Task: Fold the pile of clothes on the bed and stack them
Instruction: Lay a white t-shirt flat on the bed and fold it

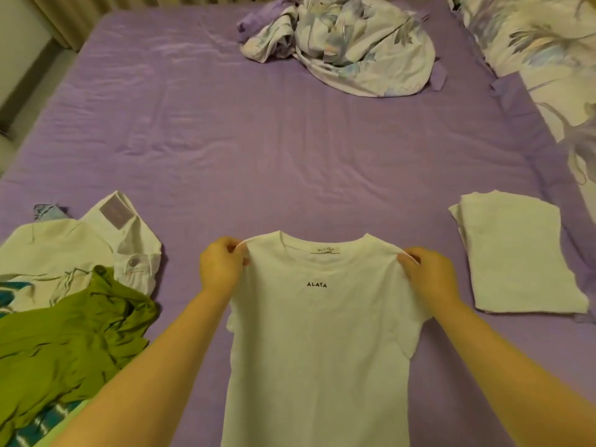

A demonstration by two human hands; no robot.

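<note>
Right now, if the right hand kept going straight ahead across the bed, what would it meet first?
Likely only bare purple sheet ahead of the right hand; the folded white garment lies off to its right. Depth is unclear.

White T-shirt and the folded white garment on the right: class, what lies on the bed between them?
Nothing: in the head view only bare purple sheet separates the white T-shirt from the folded white garment. The right hand pinches the T-shirt's shoulder beside that gap.

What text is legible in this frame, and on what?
"ALATA": printed in dark letters on the chest of the white T-shirt.
Neck label inside the T-shirt collar: printed, too blurred to read.
Lilac patch on the white trousers: no lettering can be made out.
</note>
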